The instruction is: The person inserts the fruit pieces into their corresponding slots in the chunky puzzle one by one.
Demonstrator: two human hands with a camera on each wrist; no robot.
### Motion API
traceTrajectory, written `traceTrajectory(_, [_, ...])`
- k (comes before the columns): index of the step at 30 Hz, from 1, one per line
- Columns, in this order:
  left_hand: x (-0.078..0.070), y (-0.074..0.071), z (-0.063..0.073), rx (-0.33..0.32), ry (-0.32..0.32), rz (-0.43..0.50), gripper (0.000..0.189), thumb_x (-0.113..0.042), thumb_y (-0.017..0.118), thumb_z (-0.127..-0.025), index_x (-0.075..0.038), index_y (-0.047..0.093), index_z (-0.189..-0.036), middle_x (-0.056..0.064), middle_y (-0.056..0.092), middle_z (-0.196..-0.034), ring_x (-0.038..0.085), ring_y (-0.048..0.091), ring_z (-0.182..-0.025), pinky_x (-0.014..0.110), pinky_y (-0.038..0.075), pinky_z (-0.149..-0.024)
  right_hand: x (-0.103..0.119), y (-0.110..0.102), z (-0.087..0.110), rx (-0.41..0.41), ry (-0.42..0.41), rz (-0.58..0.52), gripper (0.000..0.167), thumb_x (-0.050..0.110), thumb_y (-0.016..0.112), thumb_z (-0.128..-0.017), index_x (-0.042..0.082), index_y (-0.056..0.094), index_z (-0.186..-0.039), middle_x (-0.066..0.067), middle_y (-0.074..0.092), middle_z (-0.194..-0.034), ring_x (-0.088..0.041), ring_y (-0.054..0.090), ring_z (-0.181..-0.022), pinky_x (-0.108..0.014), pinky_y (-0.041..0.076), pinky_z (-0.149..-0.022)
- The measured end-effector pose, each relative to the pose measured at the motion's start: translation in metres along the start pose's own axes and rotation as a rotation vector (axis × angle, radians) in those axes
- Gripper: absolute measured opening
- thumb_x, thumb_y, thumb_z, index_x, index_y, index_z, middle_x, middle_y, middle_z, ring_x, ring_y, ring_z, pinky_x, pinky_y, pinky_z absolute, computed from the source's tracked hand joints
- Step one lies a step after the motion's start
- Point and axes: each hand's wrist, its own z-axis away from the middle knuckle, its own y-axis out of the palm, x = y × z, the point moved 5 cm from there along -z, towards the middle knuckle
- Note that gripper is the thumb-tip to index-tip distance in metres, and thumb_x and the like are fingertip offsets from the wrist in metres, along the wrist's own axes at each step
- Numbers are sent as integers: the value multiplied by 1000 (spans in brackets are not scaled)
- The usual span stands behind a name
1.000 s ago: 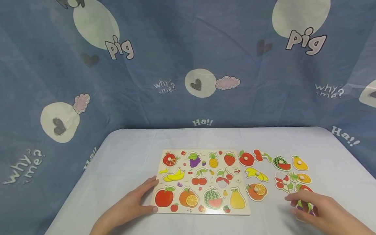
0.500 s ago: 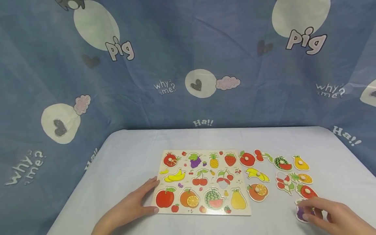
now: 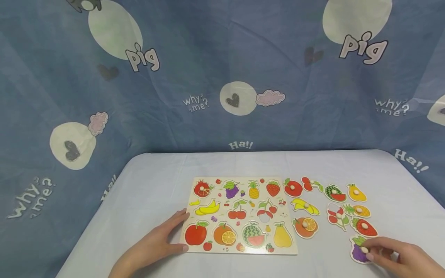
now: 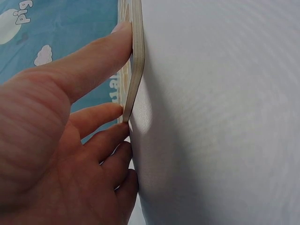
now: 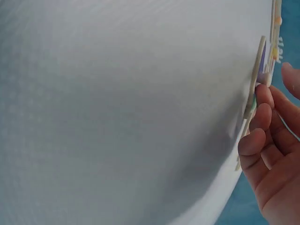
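Note:
A flat fruit puzzle board (image 3: 240,247) lies on the white table. My left hand (image 3: 153,239) rests at its left edge; in the left wrist view the thumb (image 4: 101,54) lies on the board's face and the fingers reach its rim. On the right, my right hand (image 3: 399,253) is at the grape piece (image 3: 358,255), fingertips beside its round knob (image 3: 364,250). In the right wrist view the thumb (image 5: 291,77) stands apart from the knob. A strawberry piece (image 3: 365,227) lies just above the grapes.
Beside the board lie an apple piece (image 3: 295,192), a banana piece (image 3: 313,209) and an orange piece (image 3: 311,231). Farther right are watermelon (image 3: 336,197), pear (image 3: 358,197) and pineapple pieces (image 3: 363,211), among others. A blue printed cloth (image 3: 194,127) hangs behind the table.
My right hand has drawn back toward the lower right, uncovering the strawberry piece and most of the grape piece with its knob. The left hand stays at the board's edge.

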Motion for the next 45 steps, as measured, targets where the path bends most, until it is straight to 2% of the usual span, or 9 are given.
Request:
traceTrajectory(6, [-2, -1, 1, -5, 14, 0, 88, -35, 87, -70, -24, 47, -147, 3, 37, -156, 28, 32, -142, 59, 36, -106, 0, 1, -4, -2, 46, -31, 45, 41, 75, -84, 10, 68, -116, 4, 51, -88, -6, 45, -71, -23, 37, -57])
traceTrajectory(8, [-2, -2, 1, -8, 12, -6, 88, -35, 87, -70, -24, 47, -147, 4, 37, -155, 28, 32, -142, 58, 37, -106, 3, 2, -5, 2, 38, -45, 45, 40, 76, -84, 8, 68, -115, 4, 51, -87, -8, 46, -72, -23, 38, -57])
traceTrajectory(17, [-1, -2, 1, -7, 7, -9, 88, -34, 87, -70, -23, 47, -147, 3, 37, -156, 28, 32, -142, 58, 36, -106, 11, 5, -7, -14, 11, -49, 28, 23, 77, -85, 10, 69, -108, 3, 49, -83, -6, 44, -69, -23, 37, -56])
traceTrajectory(25, [-1, -2, 0, -5, 4, -1, 88, -35, 87, -70, -23, 47, -147, 3, 37, -156, 28, 32, -142, 59, 36, -106, 6, 8, -12, -25, 34, -35, 26, 23, 76, -85, 10, 69, -107, 3, 49, -83, -7, 45, -70, -23, 38, -57])
traceTrajectory(31, [-1, -2, 1, 0, 17, -6, 89, -38, 87, -69, -23, 47, -147, 4, 37, -156, 30, 32, -142, 60, 35, -106, 13, 7, -9, -5, 37, -38, 28, 26, 76, -86, 10, 67, -107, 4, 48, -84, -8, 44, -71, -25, 36, -56])
traceTrajectory(36, [0, -2, 2, 8, 21, 3, 88, -36, 87, -70, -23, 47, -147, 4, 37, -156, 30, 32, -142, 60, 35, -106, 18, 4, -7, 0, 5, -19, 29, 26, 75, -86, 11, 66, -110, 4, 47, -86, -6, 42, -70, -25, 35, -56])
traceTrajectory(45, [0, -2, 2, 7, 29, 2, 88, -37, 87, -70, -23, 47, -147, 4, 38, -155, 30, 33, -142, 60, 36, -106, 24, -1, -9, -8, -82, -3, 25, 15, 76, -85, 14, 64, -108, 4, 46, -84, -3, 41, -68, -23, 37, -55])
